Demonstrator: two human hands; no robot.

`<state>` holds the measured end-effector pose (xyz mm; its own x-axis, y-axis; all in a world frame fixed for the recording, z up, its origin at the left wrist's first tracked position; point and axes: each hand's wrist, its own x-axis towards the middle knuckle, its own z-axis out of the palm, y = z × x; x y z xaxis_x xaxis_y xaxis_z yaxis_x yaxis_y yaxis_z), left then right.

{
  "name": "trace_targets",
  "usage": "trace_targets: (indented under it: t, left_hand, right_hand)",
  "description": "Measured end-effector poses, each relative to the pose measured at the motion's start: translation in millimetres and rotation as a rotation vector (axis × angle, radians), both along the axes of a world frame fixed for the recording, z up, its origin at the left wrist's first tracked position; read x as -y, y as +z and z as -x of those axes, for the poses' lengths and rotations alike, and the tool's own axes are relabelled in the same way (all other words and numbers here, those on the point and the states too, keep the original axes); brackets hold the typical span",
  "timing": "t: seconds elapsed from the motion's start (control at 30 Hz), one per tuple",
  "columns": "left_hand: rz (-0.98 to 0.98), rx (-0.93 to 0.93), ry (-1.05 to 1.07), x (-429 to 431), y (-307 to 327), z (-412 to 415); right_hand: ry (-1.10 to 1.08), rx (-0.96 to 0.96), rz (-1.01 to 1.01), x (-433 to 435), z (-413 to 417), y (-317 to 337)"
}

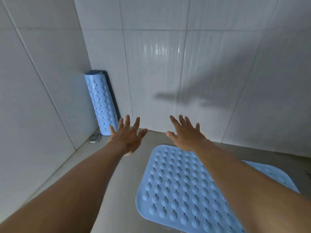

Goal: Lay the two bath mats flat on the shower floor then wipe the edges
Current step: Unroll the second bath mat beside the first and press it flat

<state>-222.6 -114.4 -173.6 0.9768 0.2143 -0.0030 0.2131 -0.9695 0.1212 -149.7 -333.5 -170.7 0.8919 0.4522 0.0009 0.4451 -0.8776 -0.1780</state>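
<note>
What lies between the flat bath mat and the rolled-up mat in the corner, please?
In the head view, bare grey shower floor, with the left hand spread over it, separates flat bath mat from rolled-up mat.

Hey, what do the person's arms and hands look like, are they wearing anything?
The left hand and right hand are bare: no gloves, rings, watch or bracelet visible. Both forearms are bare too, with no sleeve in view.

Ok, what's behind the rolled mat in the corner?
Only tiled walls show behind the rolled mat, which stands in the corner where they meet. The roll hides the lower corner joint.
</note>
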Motion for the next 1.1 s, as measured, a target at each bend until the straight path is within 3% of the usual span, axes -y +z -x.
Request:
trace_targets:
  t: [0.27,0.57,0.73,0.93,1.1]
  left_hand:
    - [0.060,-0.062,0.118,-142,47,-22]
    - [0.225,0.071,0.226,-215,98,-64]
    - [0.327,0.089,0.305,-242,81,-102]
    - [0.570,0.102,0.404,-273,32,-159]
    - [0.666,0.252,0.521,-303,11,-199]
  right_hand:
    - [0.135,-0.033,-0.064,-125,-48,55]
    - [0.190,-0.048,-0.070,-225,-93,126]
    - [0.254,-0.082,-0.166,-280,-145,113]
    - [0.281,-0.163,-0.490,-351,-201,80]
    - [0.289,-0.257,-0.663,-395,-236,59]
